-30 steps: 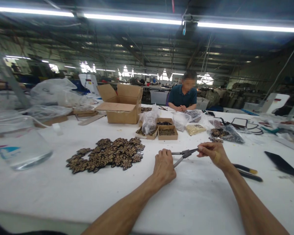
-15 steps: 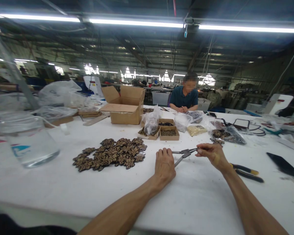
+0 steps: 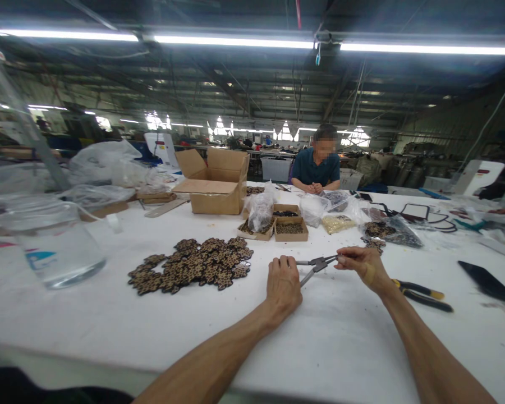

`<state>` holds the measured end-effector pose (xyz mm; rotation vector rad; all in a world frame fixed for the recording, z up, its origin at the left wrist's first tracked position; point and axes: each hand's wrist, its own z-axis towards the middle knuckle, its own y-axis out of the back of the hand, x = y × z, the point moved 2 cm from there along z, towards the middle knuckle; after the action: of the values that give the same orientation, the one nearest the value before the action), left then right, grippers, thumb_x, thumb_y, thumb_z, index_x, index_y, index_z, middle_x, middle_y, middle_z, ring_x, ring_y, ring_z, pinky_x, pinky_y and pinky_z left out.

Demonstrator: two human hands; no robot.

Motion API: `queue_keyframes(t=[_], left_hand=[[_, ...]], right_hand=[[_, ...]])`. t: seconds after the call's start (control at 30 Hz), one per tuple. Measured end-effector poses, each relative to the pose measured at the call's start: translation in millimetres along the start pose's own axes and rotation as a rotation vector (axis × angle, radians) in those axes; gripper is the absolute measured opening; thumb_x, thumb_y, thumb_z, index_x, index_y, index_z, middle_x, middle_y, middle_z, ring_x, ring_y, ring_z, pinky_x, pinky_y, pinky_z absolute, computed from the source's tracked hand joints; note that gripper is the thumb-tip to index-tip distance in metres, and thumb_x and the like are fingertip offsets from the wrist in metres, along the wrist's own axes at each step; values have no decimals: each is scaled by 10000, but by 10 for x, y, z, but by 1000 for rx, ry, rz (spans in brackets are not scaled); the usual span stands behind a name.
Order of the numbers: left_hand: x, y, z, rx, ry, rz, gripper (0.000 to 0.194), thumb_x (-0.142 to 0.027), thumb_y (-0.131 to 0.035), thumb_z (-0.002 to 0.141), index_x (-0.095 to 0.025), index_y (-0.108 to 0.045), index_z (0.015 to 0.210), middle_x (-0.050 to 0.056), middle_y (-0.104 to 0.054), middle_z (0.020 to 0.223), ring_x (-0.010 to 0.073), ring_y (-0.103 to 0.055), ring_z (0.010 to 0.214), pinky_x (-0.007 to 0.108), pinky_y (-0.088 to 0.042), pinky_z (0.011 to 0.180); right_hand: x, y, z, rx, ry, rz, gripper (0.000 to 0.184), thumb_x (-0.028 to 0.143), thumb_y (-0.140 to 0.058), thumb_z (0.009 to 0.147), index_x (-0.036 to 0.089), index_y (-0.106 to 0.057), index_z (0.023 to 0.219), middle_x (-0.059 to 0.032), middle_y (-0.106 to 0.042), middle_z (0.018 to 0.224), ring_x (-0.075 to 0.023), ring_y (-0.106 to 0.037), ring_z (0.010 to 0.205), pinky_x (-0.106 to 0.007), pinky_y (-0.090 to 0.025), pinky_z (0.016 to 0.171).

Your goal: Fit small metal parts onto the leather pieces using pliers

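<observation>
My left hand [image 3: 283,281] is closed round the handles of grey metal pliers [image 3: 315,265] just above the white table [image 3: 109,320]. My right hand [image 3: 361,264] pinches something small at the pliers' jaws; I cannot make out what it is. To the left of my left hand lies a spread of several flat brown leopard-print pieces [image 3: 193,265].
Black-handled pliers [image 3: 421,295] lie right of my right wrist, with a dark flat object [image 3: 490,283] further right. Small cardboard trays of beads [image 3: 288,229], plastic bags [image 3: 258,210] and an open cardboard box [image 3: 214,182] stand behind. A clear jar [image 3: 53,241] is at left. A person [image 3: 317,163] sits across the table.
My hands have stayed in the same grip on the pliers. The view shifted slightly, so the things on the table moved a little right in the picture.
</observation>
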<state>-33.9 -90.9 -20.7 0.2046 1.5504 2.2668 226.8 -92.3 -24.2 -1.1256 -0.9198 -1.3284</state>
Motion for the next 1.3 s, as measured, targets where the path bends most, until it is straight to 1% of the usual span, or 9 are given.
queue_keyframes(t=[0.3,0.6,0.8,0.93,1.03,1.13,1.23,1.3], left_hand=[[15,-33,4,21,9,-6,554,-114,-654,639,-138,-507,1172,164,-532,1210,299,-477,1079,425,-368,942],[11,-27,1,41,16,-19,522,-124,-640,669,-143,-506,1174,164,-533,1216,302,-481,1099,432,-365,959],[8,-43,-3,47,4,21,571,-99,-626,650,-138,-500,1206,163,-541,1231,294,-484,1089,429,-373,942],[-23,-26,-8,41,19,68,591,-98,-623,668,-132,-495,1245,168,-531,1247,311,-476,1111,460,-363,945],[-43,-22,-12,51,22,81,604,-94,-620,702,-126,-479,1288,178,-524,1248,315,-479,1113,471,-358,946],[-44,-62,-20,70,14,70,575,-100,-626,745,-116,-478,1301,193,-511,1267,316,-477,1127,470,-370,951],[-40,-130,-37,77,8,29,547,-110,-622,792,-107,-466,1316,198,-493,1291,315,-460,1152,432,-416,922],[-42,-162,-45,66,-3,5,538,-103,-603,814,-87,-451,1330,210,-479,1304,322,-450,1167,421,-437,908]], right_hand=[[-33,14,-2,12,8,-13,443,381,-928,672,118,-793,1002,-101,-787,840,-345,-787,783,-544,-645,847],[-45,22,7,3,3,-9,450,386,-937,656,121,-797,991,-99,-786,858,-339,-787,780,-532,-651,847],[-61,22,14,13,-22,-8,462,397,-935,655,122,-798,1000,-101,-785,844,-325,-785,769,-530,-649,844],[-124,31,30,-26,-43,55,472,395,-954,612,123,-800,965,-87,-774,792,-302,-774,723,-540,-646,833],[-194,33,44,-30,-75,124,432,372,-959,598,132,-795,919,-63,-755,747,-245,-743,662,-496,-650,792],[-257,17,59,-22,-128,157,394,353,-961,576,145,-785,861,-33,-716,694,-182,-673,605,-416,-647,686],[-295,-7,81,-20,-181,176,374,328,-961,551,143,-775,817,-22,-676,657,-146,-606,574,-313,-592,551],[-307,-11,102,-22,-204,184,356,314,-953,560,132,-770,805,-32,-673,671,-133,-584,568,-270,-549,507]])
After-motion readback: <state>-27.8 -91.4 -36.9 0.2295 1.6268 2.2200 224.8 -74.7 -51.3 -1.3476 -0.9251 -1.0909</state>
